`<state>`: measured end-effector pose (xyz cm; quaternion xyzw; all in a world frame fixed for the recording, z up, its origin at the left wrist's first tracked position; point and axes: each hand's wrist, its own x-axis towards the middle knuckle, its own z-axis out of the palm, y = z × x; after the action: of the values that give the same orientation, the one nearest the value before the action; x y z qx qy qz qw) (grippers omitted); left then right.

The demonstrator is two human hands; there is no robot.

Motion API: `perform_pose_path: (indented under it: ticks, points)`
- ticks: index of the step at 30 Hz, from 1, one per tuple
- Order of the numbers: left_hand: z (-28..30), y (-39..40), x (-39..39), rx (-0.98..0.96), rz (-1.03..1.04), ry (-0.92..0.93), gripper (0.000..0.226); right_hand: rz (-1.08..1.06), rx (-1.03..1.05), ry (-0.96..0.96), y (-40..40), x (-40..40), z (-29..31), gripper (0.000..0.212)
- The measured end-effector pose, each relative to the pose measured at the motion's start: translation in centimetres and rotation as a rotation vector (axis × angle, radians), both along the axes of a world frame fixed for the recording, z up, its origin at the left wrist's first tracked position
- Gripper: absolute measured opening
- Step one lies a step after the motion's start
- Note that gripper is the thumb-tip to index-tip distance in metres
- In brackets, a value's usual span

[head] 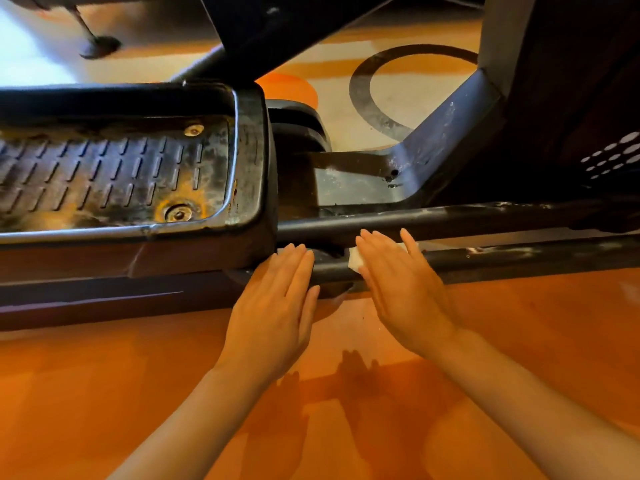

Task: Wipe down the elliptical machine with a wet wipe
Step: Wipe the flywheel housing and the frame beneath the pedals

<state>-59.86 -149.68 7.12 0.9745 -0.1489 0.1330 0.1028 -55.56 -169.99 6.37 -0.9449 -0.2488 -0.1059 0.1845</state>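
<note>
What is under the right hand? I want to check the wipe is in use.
A white wet wipe lies under the right hand, pressed flat on the lower rail. Most of it is covered.

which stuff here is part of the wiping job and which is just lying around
In the job:
- wet wipe, under the flat right hand
- lower rail being wiped
- left hand, flat at the rail by the foot pedal

Just there:
- patterned carpet
- stand foot, far left
</note>
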Motion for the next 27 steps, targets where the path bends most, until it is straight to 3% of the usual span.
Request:
perform_pose_path:
  ticks: [4,8,16,22,27]
  points:
    - [-0.7,0.8,-0.5,-0.003,-0.028,-0.034,0.051,-0.057,-0.16,0.025,2.1,0.0,-0.1,0.056]
    - [-1.4,0.7,-0.6,-0.053,-0.018,-0.055,0.049,0.021,-0.247,-0.007,3.0,-0.3,-0.1,0.06]
    - [-1.8,0.6,-0.6,-0.092,-0.016,-0.043,0.05,-0.091,-0.191,0.015,0.6,-1.6,-0.5,0.059]
    - [-2.1,0.7,-0.8,-0.045,-0.006,-0.048,0.05,0.017,-0.279,-0.026,4.1,-1.8,-0.9,0.06]
    - [-1.9,0.6,-0.8,-0.047,0.006,-0.066,0.05,-0.196,-0.161,0.01,-0.1,-1.6,-0.9,0.053]
